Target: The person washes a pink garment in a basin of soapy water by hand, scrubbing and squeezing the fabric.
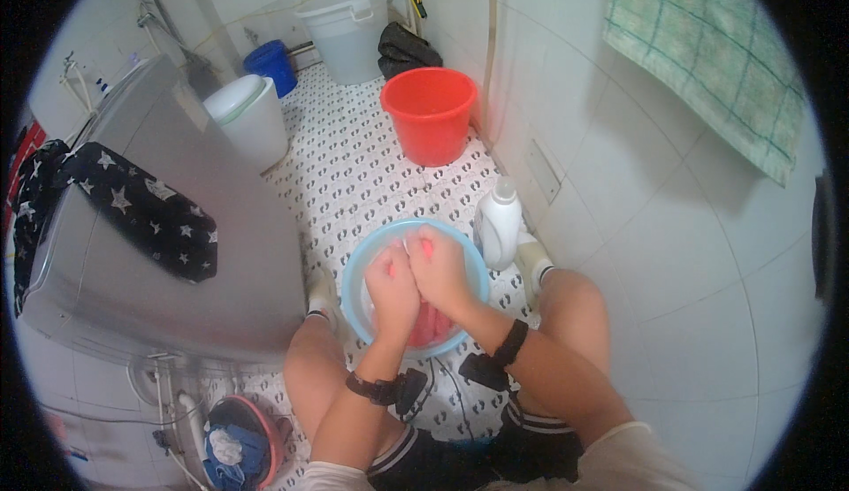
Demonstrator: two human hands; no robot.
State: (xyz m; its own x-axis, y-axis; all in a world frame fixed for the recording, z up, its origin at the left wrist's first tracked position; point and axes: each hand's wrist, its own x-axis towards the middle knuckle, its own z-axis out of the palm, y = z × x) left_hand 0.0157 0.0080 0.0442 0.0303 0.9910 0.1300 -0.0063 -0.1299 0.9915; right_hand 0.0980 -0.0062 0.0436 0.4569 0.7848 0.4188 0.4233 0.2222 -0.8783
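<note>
Over a light blue basin (351, 319) on the floor between my feet, my left hand (392, 289) and my right hand (435, 261) are both closed, side by side and touching. Bits of wet-looking pinkish-red cloth show between the fingers of each fist. More of the red cloth (430, 325) hangs or lies below them in the basin; how it is folded is hidden by my hands. Whitish water or suds show along the basin's inner left side. Just right of the basin stands a white detergent bottle (500, 226) with a handle.
A red bucket (431, 124) stands ahead by the wall, near a black plastic bag (407, 49) and a large pale bin (347, 36). At left, a grey washing machine (239, 226) carries a black star-print cloth (146, 213). A tub of clothes (272, 425) sits lower left.
</note>
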